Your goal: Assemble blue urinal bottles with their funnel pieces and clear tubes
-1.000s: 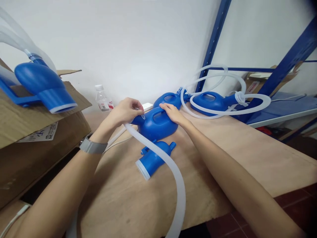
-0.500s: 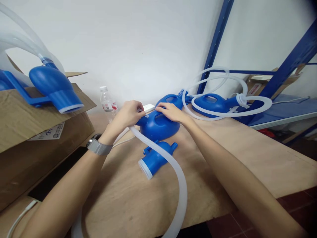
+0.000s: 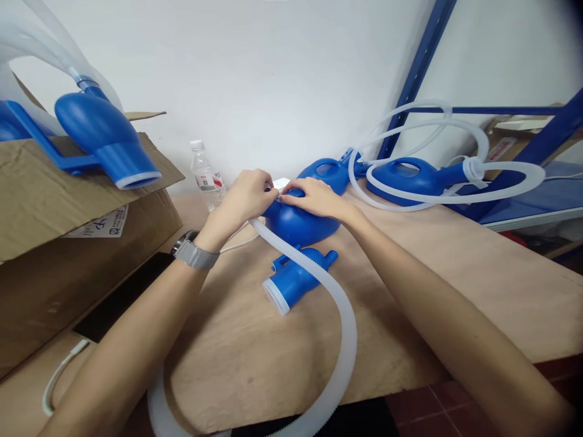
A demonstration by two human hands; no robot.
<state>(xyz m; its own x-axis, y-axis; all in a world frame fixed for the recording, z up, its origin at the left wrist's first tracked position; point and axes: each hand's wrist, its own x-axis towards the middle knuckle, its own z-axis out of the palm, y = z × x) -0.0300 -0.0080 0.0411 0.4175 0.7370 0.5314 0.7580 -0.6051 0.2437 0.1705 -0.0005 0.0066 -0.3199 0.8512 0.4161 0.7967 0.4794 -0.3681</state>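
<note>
A blue plastic urinal bottle (image 3: 303, 226) lies on the table under both hands, its neck pointing left. My left hand (image 3: 250, 193) closes around the bottle's neck; what its fingertips pinch there is partly hidden. My right hand (image 3: 316, 197) grips the top of the bottle by its handle opening, fingertips reaching toward the neck. From beneath my left hand a white corrugated hose (image 3: 334, 291) loops toward me over the table. Under that hose lies a blue funnel-shaped urinal head (image 3: 296, 279) with a white rim.
Two more blue bottles, one a hose-fitted bottle (image 3: 401, 182), stand at the back right beside a blue metal rack (image 3: 410, 79). On the left is a cardboard box (image 3: 68, 291) topped by another blue urinal head (image 3: 102, 136). A plastic water bottle (image 3: 207, 176) stands near the wall.
The view has shifted, so most things sit further right and higher. My right fingers have slid along the bottle toward its neck, closer to my left hand.
</note>
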